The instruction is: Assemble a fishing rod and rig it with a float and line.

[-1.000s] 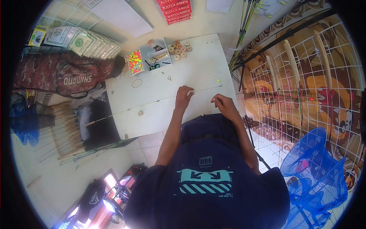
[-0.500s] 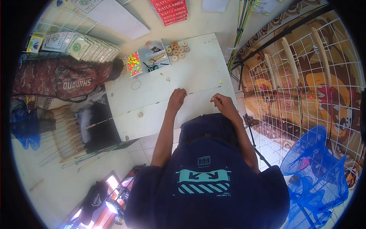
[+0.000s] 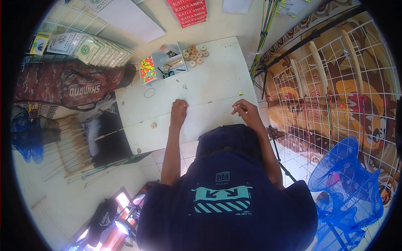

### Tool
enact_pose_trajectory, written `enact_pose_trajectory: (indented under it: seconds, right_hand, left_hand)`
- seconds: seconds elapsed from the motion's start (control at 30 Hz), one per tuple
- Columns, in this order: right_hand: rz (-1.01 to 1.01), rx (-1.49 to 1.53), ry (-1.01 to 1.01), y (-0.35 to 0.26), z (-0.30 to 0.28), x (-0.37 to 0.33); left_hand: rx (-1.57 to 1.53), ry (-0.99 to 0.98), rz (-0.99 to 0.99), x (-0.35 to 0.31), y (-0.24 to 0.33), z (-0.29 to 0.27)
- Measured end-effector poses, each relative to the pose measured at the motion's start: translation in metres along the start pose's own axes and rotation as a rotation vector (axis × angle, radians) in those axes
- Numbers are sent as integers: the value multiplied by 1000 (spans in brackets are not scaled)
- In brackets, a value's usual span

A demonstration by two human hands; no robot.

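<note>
Over the near part of the white table (image 3: 222, 58), my left hand (image 3: 179, 112) is closed, its fingertips pinched together. To its right, my right hand (image 3: 246, 111) also has thumb and forefinger pressed together. Whatever either hand pinches is too fine to make out. Just beyond my right hand lies a small yellow-green piece (image 3: 240, 93). A thin dark line crosses the tabletop between the hands. Left of my left hand rests a round tan disc (image 3: 153, 125). Further off are a thin loop (image 3: 149, 93) and a small curled piece (image 3: 184, 86).
A white divided box (image 3: 180, 72) holds bright beads and small tools at the table's back. Several tan discs (image 3: 192, 63) lie beside it. A camouflage bag (image 3: 71, 85) is at left; wire grid racks (image 3: 331, 96) and blue nets (image 3: 343, 180) stand at right.
My left hand has moved left, away from my right hand, which has barely shifted. The yellow-green piece sits slightly nearer and further left.
</note>
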State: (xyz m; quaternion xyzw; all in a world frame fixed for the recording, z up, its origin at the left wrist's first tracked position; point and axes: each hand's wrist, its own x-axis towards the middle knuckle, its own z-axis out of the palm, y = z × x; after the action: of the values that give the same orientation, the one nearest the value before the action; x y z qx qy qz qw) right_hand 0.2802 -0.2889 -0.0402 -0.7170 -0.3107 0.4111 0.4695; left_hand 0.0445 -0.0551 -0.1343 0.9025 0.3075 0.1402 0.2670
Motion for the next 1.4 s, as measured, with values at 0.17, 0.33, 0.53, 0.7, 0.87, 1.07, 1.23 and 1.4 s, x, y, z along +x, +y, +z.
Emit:
enact_pose_trajectory:
  seconds: [0.17, 0.33, 0.53, 0.7, 0.87, 1.07, 1.23, 1.4]
  right_hand:
    - [-62, 325, 260, 7, -16, 4]
    - [-120, 372, 505, 0, -43, 9]
    - [-151, 412, 665, -22, -71, 16]
    - [-92, 340, 603, -26, -77, 13]
    - [-110, 421, 543, -36, -73, 8]
    - [-226, 279, 451, -55, -49, 13]
    - [-194, 8, 188, -59, -16, 19]
    - [-177, -56, 54, -61, 8, 22]
  left_hand:
    - [72, 20, -69, -8, -17, -13]
    - [80, 35, -109, -14, -29, -15]
    - [120, 86, -133, -19, -39, -16]
    - [128, 127, -95, -25, -50, -16]
    - [172, -22, -218, -20, -41, -23]
    - [249, -178, -405, 1, 1, -31]
    - [-579, -156, -136, 48, 118, -59]
    - [-1017, -429, -214, 60, 168, -71]
